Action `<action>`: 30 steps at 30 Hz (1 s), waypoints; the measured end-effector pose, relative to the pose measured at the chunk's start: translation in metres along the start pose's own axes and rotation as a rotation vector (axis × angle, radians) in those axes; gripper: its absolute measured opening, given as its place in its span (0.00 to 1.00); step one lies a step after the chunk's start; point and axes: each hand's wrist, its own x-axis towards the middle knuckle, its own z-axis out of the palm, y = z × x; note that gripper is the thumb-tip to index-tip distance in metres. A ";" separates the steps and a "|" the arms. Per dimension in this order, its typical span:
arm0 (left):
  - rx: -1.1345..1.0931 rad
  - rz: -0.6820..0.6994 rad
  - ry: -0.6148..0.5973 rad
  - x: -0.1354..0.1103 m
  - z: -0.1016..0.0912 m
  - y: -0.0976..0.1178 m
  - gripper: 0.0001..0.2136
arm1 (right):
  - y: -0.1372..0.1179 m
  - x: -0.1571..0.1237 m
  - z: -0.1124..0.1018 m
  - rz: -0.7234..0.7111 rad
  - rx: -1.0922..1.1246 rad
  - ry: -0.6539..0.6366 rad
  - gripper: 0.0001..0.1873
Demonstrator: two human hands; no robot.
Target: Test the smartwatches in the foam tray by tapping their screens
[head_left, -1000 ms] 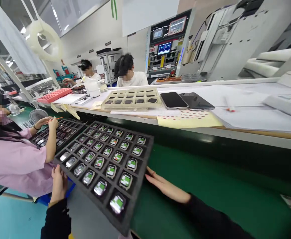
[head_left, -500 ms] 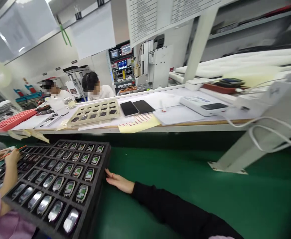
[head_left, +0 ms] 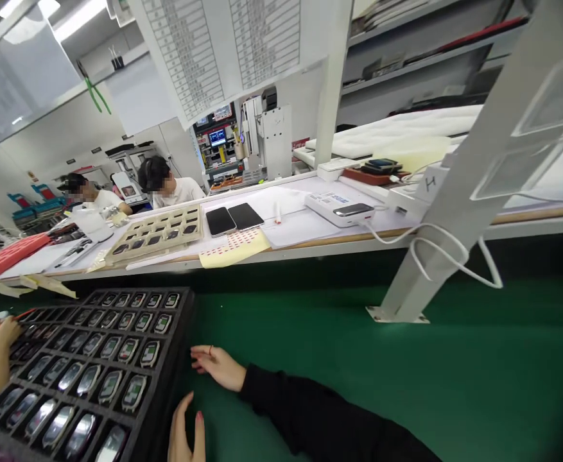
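Resting your right hand point(head_left: 216, 366) flat on the green surface point(head_left: 358, 359), grip apart, smartwatch tray point(head_left: 178, 340) at its 9 o'clock, your left hand point(head_left: 185, 433) beside it, grip apart too.

Green belt point(head_left: 358, 359), runs left to right, near side. On it, left: black tray point(head_left: 178, 346), flat, its cells filled with small devices. Right hand point(head_left: 216, 366) lies palm down on the belt, just beside the tray's right edge. White post foot point(head_left: 397, 314) stands on the belt, right of centre.

White bench point(head_left: 339, 244), raised, behind the belt. On it, left to right: red tray point(head_left: 6, 255), beige tray point(head_left: 141, 255), yellow sheet point(head_left: 235, 247) at the near edge, two phones point(head_left: 220, 221) side by side, pen point(head_left: 277, 212), white box point(head_left: 332, 212) with cable point(head_left: 435, 247).
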 end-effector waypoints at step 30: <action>0.386 0.442 -0.221 0.086 0.095 0.023 0.26 | -0.311 -0.109 -0.129 -0.517 -0.725 0.608 0.23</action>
